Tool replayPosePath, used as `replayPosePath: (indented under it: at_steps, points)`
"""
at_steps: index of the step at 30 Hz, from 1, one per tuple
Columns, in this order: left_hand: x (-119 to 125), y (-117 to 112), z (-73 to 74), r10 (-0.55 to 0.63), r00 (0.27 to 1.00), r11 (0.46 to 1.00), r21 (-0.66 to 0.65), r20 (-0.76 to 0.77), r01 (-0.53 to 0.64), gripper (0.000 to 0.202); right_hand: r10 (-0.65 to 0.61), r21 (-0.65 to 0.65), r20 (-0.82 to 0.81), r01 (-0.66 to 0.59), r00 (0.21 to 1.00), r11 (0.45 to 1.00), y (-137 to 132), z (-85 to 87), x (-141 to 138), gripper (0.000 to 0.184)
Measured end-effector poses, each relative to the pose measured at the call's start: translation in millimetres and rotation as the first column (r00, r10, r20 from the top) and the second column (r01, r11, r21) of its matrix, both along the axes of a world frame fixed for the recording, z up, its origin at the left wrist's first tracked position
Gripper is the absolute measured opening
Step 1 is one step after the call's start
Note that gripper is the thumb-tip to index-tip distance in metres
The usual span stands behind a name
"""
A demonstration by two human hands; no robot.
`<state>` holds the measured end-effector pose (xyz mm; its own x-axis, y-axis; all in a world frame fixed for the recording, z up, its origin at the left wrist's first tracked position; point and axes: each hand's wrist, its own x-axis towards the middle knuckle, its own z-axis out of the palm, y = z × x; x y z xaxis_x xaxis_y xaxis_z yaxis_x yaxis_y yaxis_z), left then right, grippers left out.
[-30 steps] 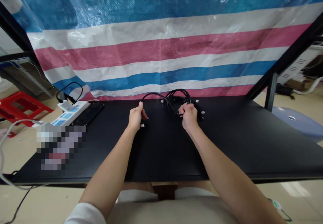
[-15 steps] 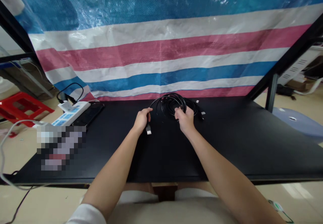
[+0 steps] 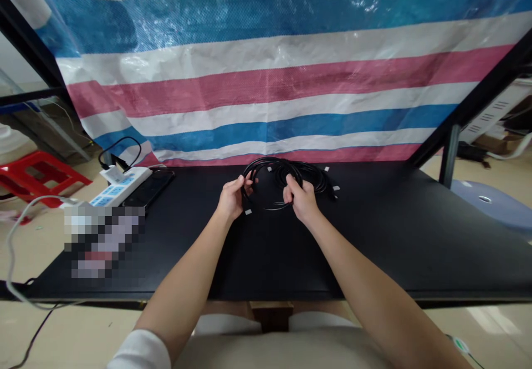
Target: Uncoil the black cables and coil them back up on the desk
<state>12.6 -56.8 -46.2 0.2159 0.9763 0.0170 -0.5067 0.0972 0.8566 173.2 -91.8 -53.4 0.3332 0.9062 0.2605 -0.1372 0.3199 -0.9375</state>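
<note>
A looped black USB cable (image 3: pixel 266 160) arches between my two hands above the black table. My left hand (image 3: pixel 233 196) is closed on the left side of the loops, thumb and fingers pinching them. Just below it shows a pale connector tip (image 3: pixel 248 212). My right hand (image 3: pixel 302 198) is wrapped round the right side of the same loops. Thin strands of it hang between the hands, close to the tabletop. Behind my right hand lies a pile of more coiled black cables (image 3: pixel 320 174), with small white ends or tags sticking out.
On the left of the black table (image 3: pixel 374 236) are a white power strip (image 3: pixel 120 187) with plugs and a dark phone (image 3: pixel 149 188). A striped plastic sheet (image 3: pixel 266 92) hangs behind. Red stool (image 3: pixel 41 178) stands left, a bluish round stool (image 3: pixel 490 203) right.
My left hand has gathered the loops into its fingers, where a single cable end with its USB plug hung before. The loops now arch wider between both hands. My right hand keeps its hold.
</note>
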Motion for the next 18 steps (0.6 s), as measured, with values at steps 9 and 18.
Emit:
replayPosePath:
  at_steps: [9,18]
  points:
    - [3,-8,6.3,-0.015,0.996,1.0,0.02,0.09,0.013,0.035,-0.257,0.022,0.158,0.257,0.954,0.966,-4,3.4,0,0.06]
    - [12,-7,3.7,-0.06,0.979,0.994,0.077,-0.194,0.076,0.04,-0.199,0.024,0.086,0.198,0.976,0.98,-5,3.3,-2,0.056]
